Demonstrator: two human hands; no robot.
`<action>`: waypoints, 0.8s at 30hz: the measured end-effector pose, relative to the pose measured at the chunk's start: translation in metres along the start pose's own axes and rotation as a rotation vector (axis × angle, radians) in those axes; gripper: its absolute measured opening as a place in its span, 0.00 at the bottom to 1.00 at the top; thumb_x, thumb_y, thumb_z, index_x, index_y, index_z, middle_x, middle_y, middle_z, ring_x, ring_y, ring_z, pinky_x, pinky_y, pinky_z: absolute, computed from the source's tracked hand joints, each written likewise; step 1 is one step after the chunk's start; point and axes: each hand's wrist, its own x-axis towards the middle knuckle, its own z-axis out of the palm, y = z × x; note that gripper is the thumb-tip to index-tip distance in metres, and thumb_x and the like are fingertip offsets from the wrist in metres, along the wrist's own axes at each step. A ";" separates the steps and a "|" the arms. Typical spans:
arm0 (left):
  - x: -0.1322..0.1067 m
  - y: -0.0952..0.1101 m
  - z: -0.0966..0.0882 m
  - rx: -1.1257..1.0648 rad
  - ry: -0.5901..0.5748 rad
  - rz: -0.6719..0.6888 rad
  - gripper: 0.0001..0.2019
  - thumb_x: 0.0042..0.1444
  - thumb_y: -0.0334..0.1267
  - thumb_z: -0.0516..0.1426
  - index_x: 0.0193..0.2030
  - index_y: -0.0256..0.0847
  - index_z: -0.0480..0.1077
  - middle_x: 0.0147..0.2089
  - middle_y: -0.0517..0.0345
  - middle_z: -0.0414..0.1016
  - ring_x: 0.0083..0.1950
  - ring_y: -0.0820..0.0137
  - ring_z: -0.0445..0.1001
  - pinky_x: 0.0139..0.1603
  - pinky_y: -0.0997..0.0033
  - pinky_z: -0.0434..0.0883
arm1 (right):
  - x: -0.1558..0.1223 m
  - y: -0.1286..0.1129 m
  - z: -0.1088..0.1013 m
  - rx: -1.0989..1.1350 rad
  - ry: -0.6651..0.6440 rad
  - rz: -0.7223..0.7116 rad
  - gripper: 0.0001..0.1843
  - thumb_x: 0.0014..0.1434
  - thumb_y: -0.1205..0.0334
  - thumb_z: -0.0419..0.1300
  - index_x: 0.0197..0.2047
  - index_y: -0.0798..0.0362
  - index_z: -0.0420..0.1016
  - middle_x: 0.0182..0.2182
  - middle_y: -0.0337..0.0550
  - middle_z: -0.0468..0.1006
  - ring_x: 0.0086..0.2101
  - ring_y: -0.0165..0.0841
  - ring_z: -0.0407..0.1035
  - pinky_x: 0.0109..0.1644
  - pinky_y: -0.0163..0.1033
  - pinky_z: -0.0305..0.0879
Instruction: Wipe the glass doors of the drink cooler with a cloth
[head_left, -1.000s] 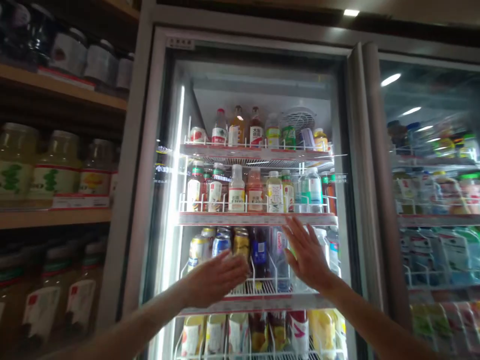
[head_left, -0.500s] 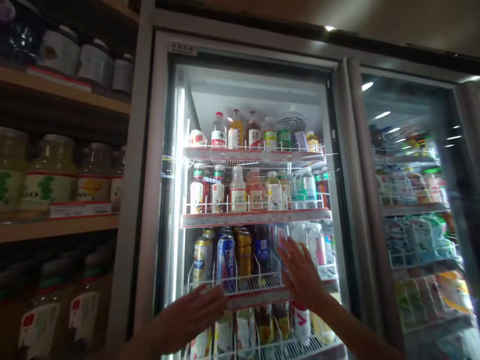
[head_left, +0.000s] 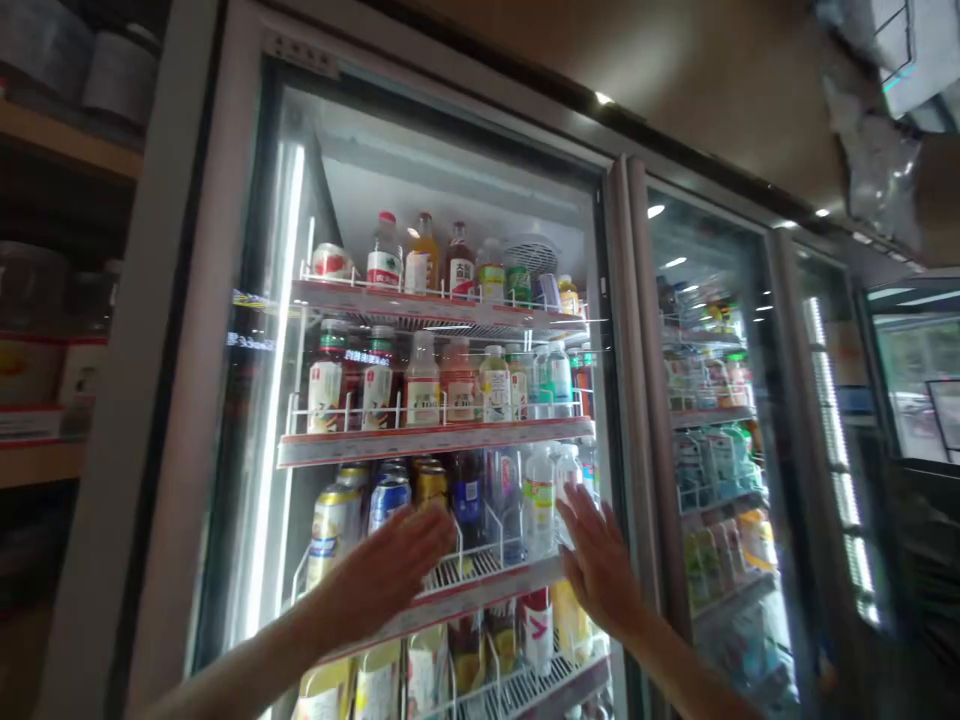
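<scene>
Head cam, the only view: somebody's got both bare hands up in front of a glass-door drinks cooler (head_left: 636, 330), and neither one is holding anything. Left hand (head_left: 397, 565) is flat, fingers straight and close together, aimed toward 2 o'clock. Right hand (head_left: 596, 560) is stretched wide with the fingers a bit fanned, tips toward 11. Can't tell if either palm touches the glass.

My read on the step: hands raised at the third shelf (head_left: 495, 598), no grip made. The door looks closed going by the reflections, so getting hold of any drink would call for clearing the glass first, then curling the fingers in.

As for the drinks, they're behind the hands, deeper in. From the left hand, the blue beer can (head_left: 388, 497) is at about 12 o'clock, partly covered by the fingers, and the white-and-gold can (head_left: 332, 522) is near 10. From the right hand, the bottle with the yellow-green label (head_left: 540, 500) is around 10, a clear bottle (head_left: 568, 466) is at 11, just past the fingertips, and the red bottle with the V (head_left: 537, 632) is down toward 8, one shelf lower.
</scene>
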 end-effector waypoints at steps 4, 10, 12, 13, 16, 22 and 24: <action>0.050 -0.043 -0.001 0.098 0.040 -0.389 0.24 0.61 0.44 0.46 0.63 0.38 0.57 0.66 0.50 0.57 0.68 0.58 0.50 0.66 0.54 0.49 | 0.000 0.014 0.003 -0.003 0.010 0.038 0.33 0.62 0.65 0.45 0.68 0.52 0.38 0.64 0.50 0.54 0.64 0.43 0.44 0.60 0.58 0.54; 0.049 0.034 0.024 0.041 -0.050 0.023 0.25 0.60 0.45 0.46 0.63 0.41 0.55 0.68 0.55 0.52 0.68 0.62 0.51 0.66 0.59 0.50 | -0.011 0.022 0.018 0.033 0.044 0.014 0.33 0.62 0.64 0.46 0.68 0.50 0.39 0.63 0.50 0.55 0.64 0.43 0.46 0.60 0.57 0.54; 0.055 0.048 0.030 0.019 -0.072 0.134 0.24 0.60 0.44 0.46 0.63 0.41 0.56 0.68 0.56 0.51 0.68 0.64 0.51 0.67 0.60 0.50 | -0.011 0.029 0.019 0.046 0.051 -0.003 0.33 0.62 0.63 0.46 0.68 0.49 0.39 0.64 0.48 0.55 0.64 0.42 0.46 0.61 0.56 0.54; 0.064 0.047 0.031 0.015 -0.069 0.128 0.24 0.61 0.43 0.45 0.63 0.41 0.56 0.68 0.57 0.51 0.68 0.64 0.50 0.67 0.60 0.50 | -0.011 0.033 0.019 0.050 0.058 -0.004 0.33 0.63 0.63 0.46 0.68 0.49 0.39 0.64 0.48 0.55 0.64 0.42 0.46 0.61 0.55 0.53; 0.100 0.034 0.036 0.024 -0.033 -0.099 0.23 0.62 0.40 0.44 0.63 0.40 0.56 0.67 0.56 0.54 0.68 0.63 0.50 0.66 0.58 0.51 | -0.008 0.049 0.017 0.053 0.069 0.025 0.33 0.63 0.62 0.45 0.68 0.48 0.38 0.65 0.47 0.53 0.64 0.42 0.45 0.61 0.56 0.52; 0.146 0.062 0.051 -0.029 -0.020 0.077 0.24 0.61 0.41 0.45 0.63 0.38 0.54 0.68 0.56 0.53 0.68 0.64 0.50 0.67 0.60 0.50 | -0.024 0.078 0.012 0.042 0.056 -0.034 0.33 0.63 0.62 0.45 0.68 0.52 0.39 0.64 0.50 0.55 0.64 0.44 0.46 0.60 0.57 0.53; 0.166 0.060 0.053 -0.039 0.005 0.116 0.23 0.61 0.39 0.45 0.63 0.37 0.55 0.67 0.57 0.55 0.67 0.65 0.52 0.67 0.61 0.50 | -0.029 0.089 0.008 0.035 0.056 -0.043 0.33 0.62 0.63 0.46 0.68 0.53 0.39 0.64 0.50 0.55 0.64 0.44 0.46 0.60 0.57 0.53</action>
